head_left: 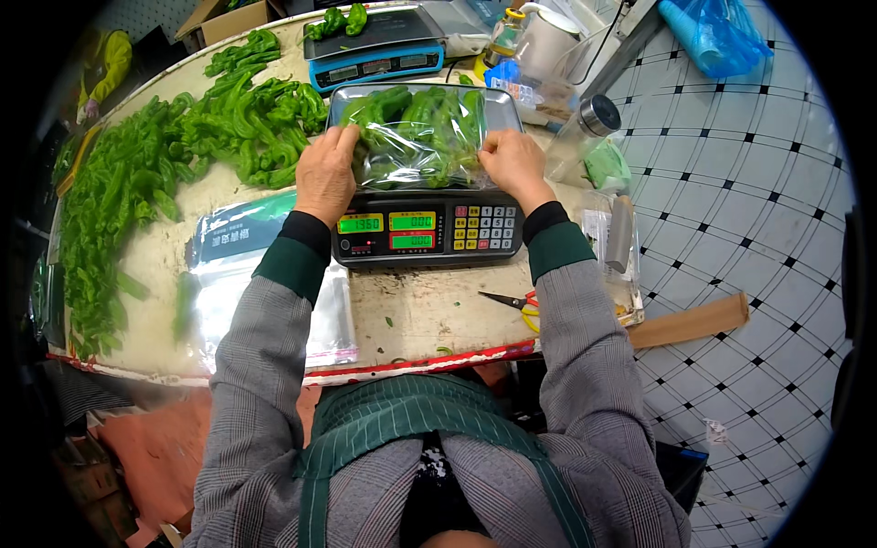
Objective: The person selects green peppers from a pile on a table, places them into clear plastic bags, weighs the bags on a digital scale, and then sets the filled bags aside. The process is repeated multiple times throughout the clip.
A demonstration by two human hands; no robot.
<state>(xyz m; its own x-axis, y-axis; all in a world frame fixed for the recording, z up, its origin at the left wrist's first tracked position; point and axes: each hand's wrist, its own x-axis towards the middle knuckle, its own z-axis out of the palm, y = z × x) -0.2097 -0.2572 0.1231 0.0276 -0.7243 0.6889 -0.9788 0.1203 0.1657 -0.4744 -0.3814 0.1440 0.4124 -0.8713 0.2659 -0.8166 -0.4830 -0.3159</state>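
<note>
A clear plastic bag of green peppers [418, 137] lies on the metal pan [508, 109] of a black digital scale [428, 259]. My left hand [327, 171] grips the bag's left side between thumb and fingers. At the opposite side, my right hand [512, 163] pinches the bag's edge. The scale's displays are lit and its keypad [488, 227] faces me. Beside my left forearm lies a stack of flat printed plastic bags [240, 236]. Scissors [510, 301] with yellow and red handles rest near my right forearm.
Loose green peppers [123, 198] are heaped across the table's left side. Behind stands a blue scale [377, 66] with a few peppers on its platform. A clear bottle with a dark lid [599, 115], a white kettle [548, 38] and a grey block [619, 234] line the right edge.
</note>
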